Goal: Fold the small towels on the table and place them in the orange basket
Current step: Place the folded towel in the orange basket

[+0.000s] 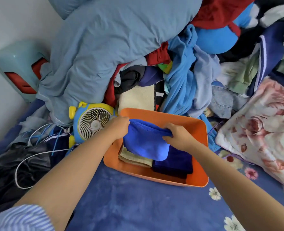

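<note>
Blue towel (144,144) hangs pinched at its top edge between my left hand (119,125) and right hand (179,136), over the orange basket (203,147). Placing step, I judge: next, lower it flat onto the folded towels (134,158).

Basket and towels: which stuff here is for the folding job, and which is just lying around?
For the job: orange basket, blue towel held by left hand and right hand, beige towel and dark blue towel already inside.

Just lying around: toy fan, clothes pile, flowery pillow, white cord.
</note>
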The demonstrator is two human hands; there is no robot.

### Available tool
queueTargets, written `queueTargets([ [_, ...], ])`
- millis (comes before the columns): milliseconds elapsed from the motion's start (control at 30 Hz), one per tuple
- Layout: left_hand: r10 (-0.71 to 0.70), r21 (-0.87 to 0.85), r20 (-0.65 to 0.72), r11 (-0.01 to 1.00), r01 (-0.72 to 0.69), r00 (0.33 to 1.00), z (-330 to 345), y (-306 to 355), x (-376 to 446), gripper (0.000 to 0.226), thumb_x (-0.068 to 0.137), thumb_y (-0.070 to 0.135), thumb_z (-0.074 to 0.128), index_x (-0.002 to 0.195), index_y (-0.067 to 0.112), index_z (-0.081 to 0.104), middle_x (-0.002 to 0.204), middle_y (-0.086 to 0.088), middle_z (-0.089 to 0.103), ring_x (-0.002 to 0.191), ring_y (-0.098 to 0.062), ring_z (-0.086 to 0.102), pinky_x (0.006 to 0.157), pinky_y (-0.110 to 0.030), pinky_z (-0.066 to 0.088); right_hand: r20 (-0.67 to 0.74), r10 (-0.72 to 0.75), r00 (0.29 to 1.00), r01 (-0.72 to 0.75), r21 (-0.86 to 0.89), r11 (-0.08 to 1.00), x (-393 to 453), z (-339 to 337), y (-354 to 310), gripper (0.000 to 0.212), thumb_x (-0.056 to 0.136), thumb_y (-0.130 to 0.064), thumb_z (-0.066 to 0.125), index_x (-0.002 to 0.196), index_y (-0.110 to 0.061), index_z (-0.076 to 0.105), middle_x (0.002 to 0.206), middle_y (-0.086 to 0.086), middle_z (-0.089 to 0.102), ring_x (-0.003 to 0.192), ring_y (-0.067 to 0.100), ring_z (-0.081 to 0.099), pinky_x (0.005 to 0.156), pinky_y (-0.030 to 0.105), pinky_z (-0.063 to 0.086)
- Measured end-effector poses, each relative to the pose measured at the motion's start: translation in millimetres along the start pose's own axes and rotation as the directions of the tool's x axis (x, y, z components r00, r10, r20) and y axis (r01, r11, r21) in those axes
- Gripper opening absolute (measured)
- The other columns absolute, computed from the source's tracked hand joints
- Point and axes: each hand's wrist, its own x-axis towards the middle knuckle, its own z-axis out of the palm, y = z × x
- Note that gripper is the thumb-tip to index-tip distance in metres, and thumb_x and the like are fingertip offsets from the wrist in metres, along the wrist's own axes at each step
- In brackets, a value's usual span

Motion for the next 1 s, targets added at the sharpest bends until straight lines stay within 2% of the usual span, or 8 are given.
queueTargets([
  [100,-0.051,0.083,0.094,0.996,0.043,0.994,26.1,-6.4,35.9,0.028,0.093,0.001,0.034,0.113,-0.002,0.052,0.123,-0.020,0.054,0.116,-0.034,0.050,0.088,-0.038,0.043,0.100,0.144,0.985,-0.163,0.235,0.958,34.3,27.9,17.2,0.026,0.090,-0.003,0.048,0.116,-0.001,0.051,0.097,0.006,0.049,0.080,0.028,0.059,0.069,0.033,0.056],
  [267,-0.090,0.222,0.177,0.974,0.049,0.980,71.4,-8.5,90.8,0.032,0.093,0.006,0.036,0.116,0.004,0.059,0.124,-0.010,0.058,0.116,-0.028,0.054,0.086,-0.032,0.044,0.219,0.329,0.919,-0.393,0.436,0.809,81.9,66.6,47.0,0.008,0.092,-0.003,0.047,0.099,-0.008,0.048,0.084,0.000,0.044,0.063,0.020,0.058,0.048,0.015,0.051],
  [433,-0.125,0.239,0.070,0.965,0.105,0.990,100.1,-2.4,132.6,0.036,0.096,0.004,0.035,0.130,0.002,0.048,0.136,-0.013,0.047,0.125,-0.026,0.047,0.099,-0.030,0.042,0.070,0.443,0.894,-0.395,0.590,0.704,123.3,93.1,77.4,0.028,0.092,-0.006,0.050,0.120,-0.002,0.047,0.110,0.005,0.045,0.085,0.025,0.056,0.046,0.017,0.053],
  [700,-0.052,0.138,-0.238,0.987,0.087,0.970,146.4,-15.1,157.0,0.023,0.084,0.002,0.060,0.106,-0.002,0.054,0.105,-0.018,0.060,0.085,-0.023,0.066,0.066,-0.025,0.052,-0.110,0.593,0.798,-0.378,0.675,0.634,150.5,140.9,114.5,0.029,0.092,-0.009,0.052,0.118,-0.005,0.042,0.103,0.003,0.044,0.061,0.008,0.054,0.049,0.014,0.051],
  [767,-0.094,0.110,-0.140,0.988,0.110,0.986,152.8,-13.2,154.5,0.025,0.090,0.002,0.049,0.114,-0.001,0.048,0.116,-0.017,0.053,0.096,-0.026,0.061,0.074,-0.028,0.050,-0.127,0.622,0.772,-0.360,0.720,0.593,151.8,147.1,115.6,0.030,0.092,-0.008,0.051,0.120,-0.004,0.040,0.100,0.002,0.044,0.068,0.012,0.056,0.053,0.014,0.053],
  [867,-0.035,0.145,-0.217,0.987,0.068,0.975,160.2,-9.4,142.4,0.039,0.055,0.015,0.079,0.091,0.009,0.064,0.089,-0.008,0.062,0.070,-0.018,0.063,0.052,-0.020,0.048,-0.255,0.587,0.769,-0.391,0.538,0.746,149.8,153.6,113.2,0.036,0.089,-0.005,0.051,0.123,0.000,0.039,0.114,0.012,0.047,0.101,0.031,0.056,0.078,0.024,0.045],
  [933,0.105,0.233,-0.218,0.971,-0.053,0.970,171.9,-11.7,136.7,0.040,0.031,0.014,0.084,0.066,0.015,0.066,0.066,-0.003,0.060,0.050,-0.017,0.058,0.039,-0.018,0.039,-0.359,0.393,0.847,-0.314,0.259,0.913,139.4,158.5,110.1,0.035,0.087,0.000,0.051,0.122,0.001,0.045,0.132,0.018,0.039,0.118,0.032,0.045,0.083,0.018,0.035],
  [1000,0.229,0.280,-0.166,0.944,-0.177,0.959,185.6,-12.2,126.5,0.035,0.038,0.022,0.088,0.063,0.015,0.065,0.067,-0.002,0.062,0.057,-0.019,0.061,0.044,-0.019,0.042,-0.380,0.128,0.916,-0.147,-0.019,0.989,128.4,167.8,107.7,0.027,0.079,0.007,0.055,0.106,0.005,0.059,0.131,0.026,0.045,0.123,0.039,0.045,0.088,0.032,0.045],
])
